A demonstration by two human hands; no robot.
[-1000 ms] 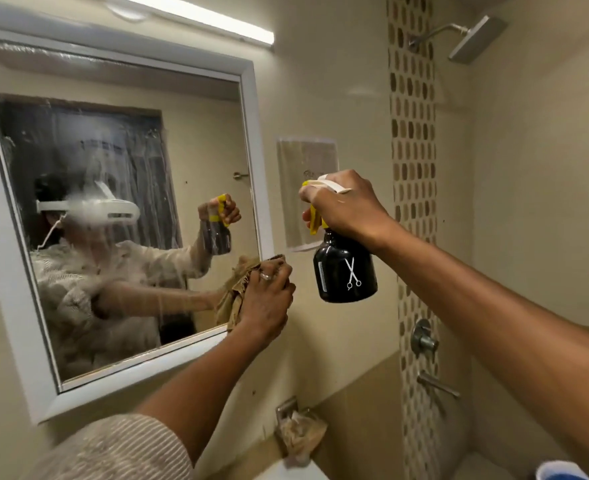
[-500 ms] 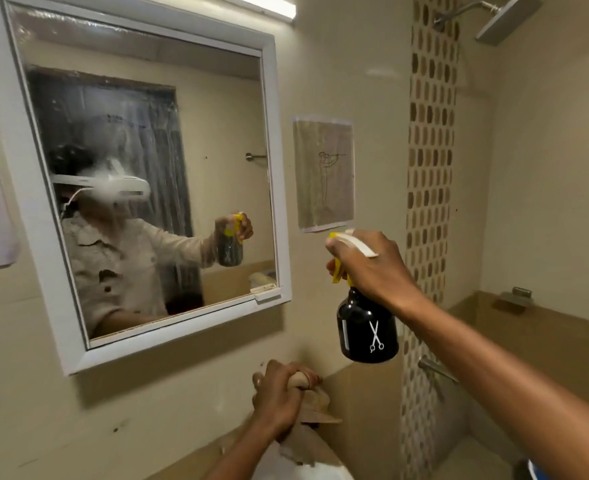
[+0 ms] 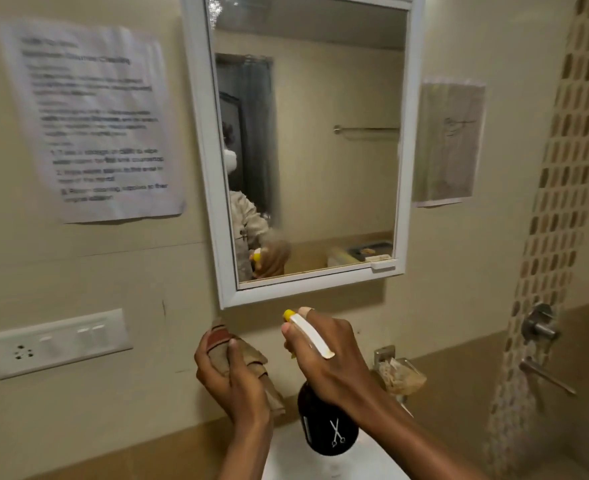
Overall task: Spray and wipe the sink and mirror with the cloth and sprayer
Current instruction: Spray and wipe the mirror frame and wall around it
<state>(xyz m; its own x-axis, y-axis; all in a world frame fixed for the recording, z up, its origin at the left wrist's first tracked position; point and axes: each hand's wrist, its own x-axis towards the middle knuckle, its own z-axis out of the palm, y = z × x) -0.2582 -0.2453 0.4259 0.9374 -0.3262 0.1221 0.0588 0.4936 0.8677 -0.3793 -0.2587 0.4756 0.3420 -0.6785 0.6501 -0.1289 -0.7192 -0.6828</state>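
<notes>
Left hand [image 3: 232, 377] clenched around a bunched brown cloth [image 3: 248, 358], held just below the mirror [image 3: 306, 143]. Right hand [image 3: 327, 358] wrapped over the head of a black spray bottle [image 3: 327, 431], nozzle toward the wall, hanging above the white sink [image 3: 286, 459]. Printed notice [image 3: 92, 119] left of mirror; switch plate [image 3: 50, 341] lower left.

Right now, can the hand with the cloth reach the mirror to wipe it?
Probably yes. The left hand holds the cloth just below the mirror, and nothing lies between them. The right hand with the sprayer is off to the side.
</notes>
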